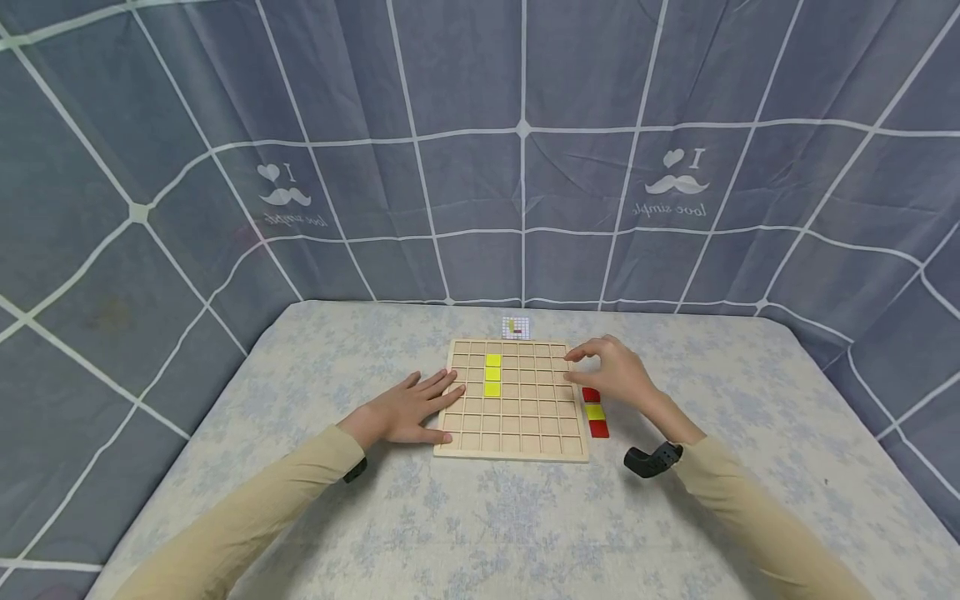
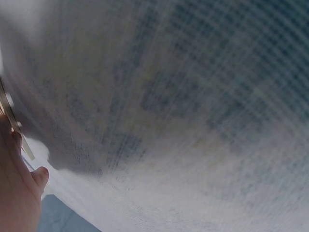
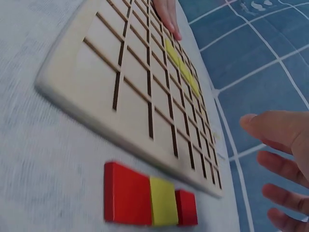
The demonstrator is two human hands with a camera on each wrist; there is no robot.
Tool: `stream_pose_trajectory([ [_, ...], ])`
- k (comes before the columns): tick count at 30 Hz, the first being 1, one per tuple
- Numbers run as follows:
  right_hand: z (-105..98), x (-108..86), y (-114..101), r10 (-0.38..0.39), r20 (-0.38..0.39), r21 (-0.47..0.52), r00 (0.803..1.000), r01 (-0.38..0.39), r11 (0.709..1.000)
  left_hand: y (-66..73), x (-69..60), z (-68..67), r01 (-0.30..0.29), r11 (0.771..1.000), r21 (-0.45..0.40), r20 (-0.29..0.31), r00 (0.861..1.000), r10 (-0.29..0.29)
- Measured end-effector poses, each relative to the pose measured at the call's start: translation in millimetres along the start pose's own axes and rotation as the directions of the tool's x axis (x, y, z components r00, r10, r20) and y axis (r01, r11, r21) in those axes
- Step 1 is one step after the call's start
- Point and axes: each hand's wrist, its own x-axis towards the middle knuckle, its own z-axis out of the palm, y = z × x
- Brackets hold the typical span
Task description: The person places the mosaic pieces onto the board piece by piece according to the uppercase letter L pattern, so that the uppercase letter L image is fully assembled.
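Observation:
A wooden grid board (image 1: 517,446) lies flat on the table, with three yellow tiles (image 1: 492,375) in a column of its cells left of centre. My left hand (image 1: 408,410) rests with fingers spread over the board's left edge; the left wrist view catches only part of it. Above the board's right edge hovers my right hand (image 1: 618,379), thumb and index finger bent but apart. Nothing sits between those fingers in the right wrist view. Beside the board's right edge are a red tile (image 3: 128,193), a yellow tile (image 3: 163,200) and another red tile (image 3: 187,208) in a row.
A small printed card (image 1: 515,327) with a coloured grid pattern lies behind the board. A pale floral cloth (image 1: 510,525) covers the table. Grey-blue curtains (image 1: 465,183) with white lines hang behind and at the sides.

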Motion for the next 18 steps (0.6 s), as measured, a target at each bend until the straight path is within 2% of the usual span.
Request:
stream_pose_trajectory([
  [4, -3, -9.8, 15, -0.009, 0.018, 0.002, 1.000, 0.009, 1.000, -0.7, 1.0, 0.9, 0.001, 1.000, -0.001, 0.002, 1.000, -0.001],
  [12, -3, -27.9, 47, -0.114, 0.102, 0.035, 0.988, 0.111, 0.993, 0.8, 0.6, 0.2, 0.001, 1.000, -0.004, -0.005, 1.000, -0.001],
  [18, -2, -40.6, 61, -0.123, 0.132, 0.072, 0.984, 0.114, 0.991, 1.7, -0.2, -0.4, 0.010, 1.000, -0.008, -0.001, 1.000, -0.010],
])
